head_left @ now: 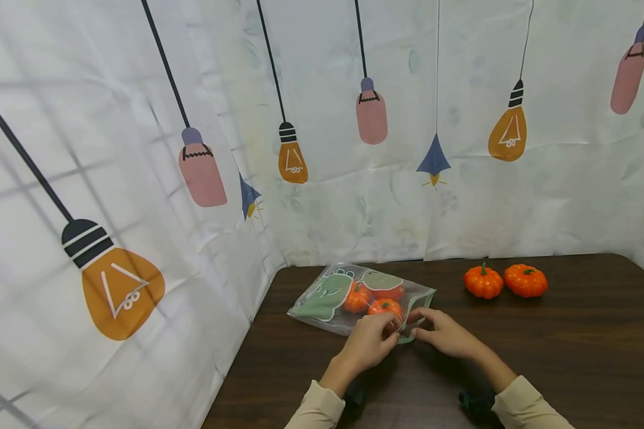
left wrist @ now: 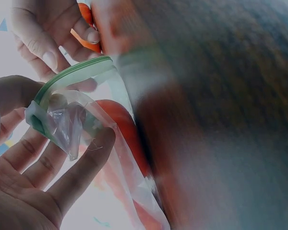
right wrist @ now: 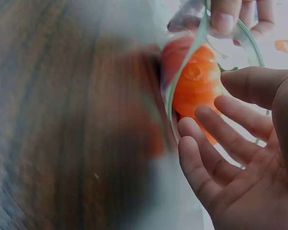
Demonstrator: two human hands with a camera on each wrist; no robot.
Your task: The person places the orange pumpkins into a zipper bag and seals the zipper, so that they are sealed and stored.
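A clear zip bag with green prints and a green zip edge lies on the table. Inside it are several small orange pumpkins. My left hand pinches the bag's edge at one end of its mouth, which gapes in both wrist views. Facing it across the mouth, my right hand has loosely bent, spread fingers and grips nothing. In the right wrist view one pumpkin shows just inside the mouth, beyond the right fingertips; whether they touch the bag I cannot tell.
Two more orange pumpkins, one beside the other, stand toward the back right of the dark wooden table. A white curtain printed with lamps hangs behind the table and along its left side.
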